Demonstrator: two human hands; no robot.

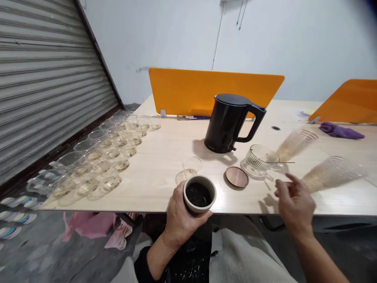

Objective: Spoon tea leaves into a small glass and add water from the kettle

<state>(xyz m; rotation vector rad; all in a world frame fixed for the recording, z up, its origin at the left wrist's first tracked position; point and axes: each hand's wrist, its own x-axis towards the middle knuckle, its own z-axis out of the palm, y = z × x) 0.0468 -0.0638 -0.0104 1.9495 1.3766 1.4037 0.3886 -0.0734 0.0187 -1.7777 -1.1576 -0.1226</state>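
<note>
A black kettle (228, 124) is standing mid-tabletop behind a wooden lid (237, 177); the left hand (178, 216) is gripping a tea-leaf jar (199, 194) at the near edge, while the right hand (294, 202) is hovering loosely spread.

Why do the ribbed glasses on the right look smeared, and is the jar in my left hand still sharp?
Head view: the two stacks of ribbed glasses lie at the wide-angle edge and look stretched and blurred; the jar in the left hand is sharp, dark leaves visible inside; the kettle casts a soft shadow to its left; the right hand is slightly blurred.
</note>
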